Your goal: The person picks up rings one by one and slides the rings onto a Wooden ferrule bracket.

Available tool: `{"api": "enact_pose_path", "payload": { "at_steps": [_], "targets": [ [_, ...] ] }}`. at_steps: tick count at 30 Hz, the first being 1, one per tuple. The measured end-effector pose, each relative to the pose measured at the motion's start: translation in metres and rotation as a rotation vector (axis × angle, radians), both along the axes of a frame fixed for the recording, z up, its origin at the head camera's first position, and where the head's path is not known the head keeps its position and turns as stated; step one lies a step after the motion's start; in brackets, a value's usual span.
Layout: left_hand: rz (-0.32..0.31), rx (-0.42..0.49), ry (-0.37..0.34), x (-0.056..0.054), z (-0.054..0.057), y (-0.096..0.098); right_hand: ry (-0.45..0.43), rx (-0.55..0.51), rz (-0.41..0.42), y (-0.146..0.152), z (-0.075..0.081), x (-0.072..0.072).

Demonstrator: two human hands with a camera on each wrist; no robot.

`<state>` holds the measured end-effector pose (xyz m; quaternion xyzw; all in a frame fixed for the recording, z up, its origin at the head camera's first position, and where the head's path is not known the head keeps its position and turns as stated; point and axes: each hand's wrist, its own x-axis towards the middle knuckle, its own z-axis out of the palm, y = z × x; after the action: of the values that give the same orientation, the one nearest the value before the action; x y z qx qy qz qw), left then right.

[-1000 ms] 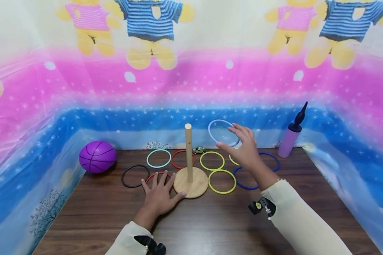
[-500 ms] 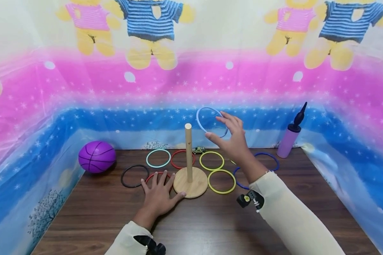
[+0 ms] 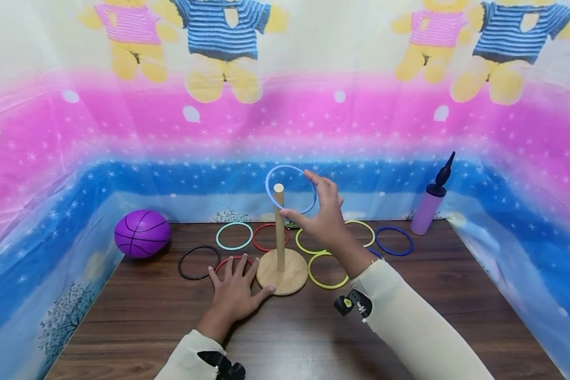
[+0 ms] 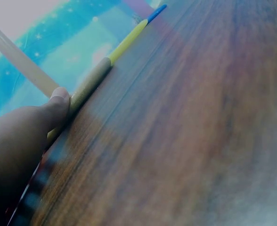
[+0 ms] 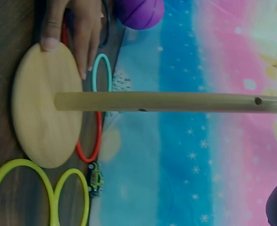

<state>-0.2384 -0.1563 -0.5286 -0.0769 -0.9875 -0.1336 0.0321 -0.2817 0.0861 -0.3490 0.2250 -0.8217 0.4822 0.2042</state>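
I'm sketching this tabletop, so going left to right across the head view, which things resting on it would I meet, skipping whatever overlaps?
Purple ball, black ring, turquoise ring, wooden stand, nearest yellow ring, rightmost blue ring, purple pump.

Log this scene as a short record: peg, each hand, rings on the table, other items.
Peg: wooden, upright on a round base
Right hand: pinches a light blue ring near the peg's top; whether it encircles the peg is unclear
Left hand: fingers spread, thumb on the base
Rings on table: black ring, turquoise ring, red rings, yellow rings, dark blue rings
Other items: purple ball at left, toy car beyond the peg, purple pump at right
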Motion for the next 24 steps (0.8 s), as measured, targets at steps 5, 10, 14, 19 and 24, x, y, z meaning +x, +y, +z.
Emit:
{"api": "enact_pose_path", "payload": {
  "at_steps": [5,10,14,19,24],
  "targets": [
    [0.003,-0.005,-0.002,-0.001,0.001,0.000,-0.079,0.047,-0.016,-0.005,-0.013,0.002],
    [0.008,-0.006,-0.005,0.000,0.001,0.000,-0.140,0.129,-0.032,-0.006,-0.031,0.005],
    [0.008,-0.006,0.000,0.000,0.000,0.000,-0.201,0.171,-0.033,-0.007,-0.046,0.007],
    [0.009,-0.003,0.001,0.000,0.000,0.000,-0.249,0.200,-0.035,-0.008,-0.063,0.010],
    [0.004,-0.005,-0.003,0.000,0.001,0.000,-0.293,0.182,-0.021,-0.009,-0.081,0.013]
  ]
}}
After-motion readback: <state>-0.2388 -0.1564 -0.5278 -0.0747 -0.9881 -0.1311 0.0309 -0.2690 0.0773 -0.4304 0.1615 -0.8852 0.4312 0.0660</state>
